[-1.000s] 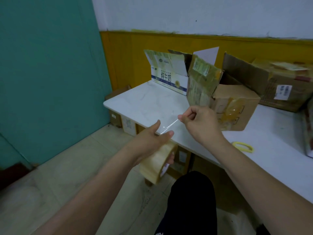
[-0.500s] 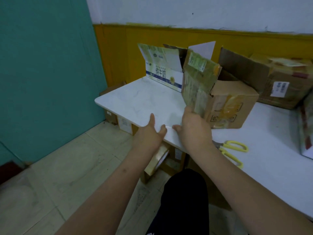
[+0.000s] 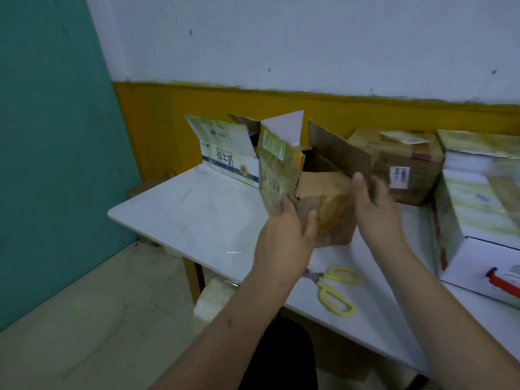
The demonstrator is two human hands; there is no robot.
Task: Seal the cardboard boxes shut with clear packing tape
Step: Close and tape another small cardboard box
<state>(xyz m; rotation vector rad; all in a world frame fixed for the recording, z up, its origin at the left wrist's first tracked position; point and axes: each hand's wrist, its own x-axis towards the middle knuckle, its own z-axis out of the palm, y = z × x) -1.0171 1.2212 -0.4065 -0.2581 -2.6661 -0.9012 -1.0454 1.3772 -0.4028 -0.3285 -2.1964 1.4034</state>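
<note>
Cardboard box (image 3: 323, 209) open on the bench (image 3: 197, 220).
Left hand (image 3: 284, 243) and right hand (image 3: 374, 209) flank it, fingers straight, holding nothing.

both forearms were bare to the frame's edge, with no sleeves, watch or rings in sight. the left hand (image 3: 284, 237) and right hand (image 3: 375, 209) wore no gloves. dark trousers (image 3: 277, 358) covered a knee below.

A plain packing room: worn cardboard boxes (image 3: 405, 164) crowd a white table (image 3: 197, 215).

Four boxes (image 3: 323, 209), one scissors (image 3: 336, 291).
</note>
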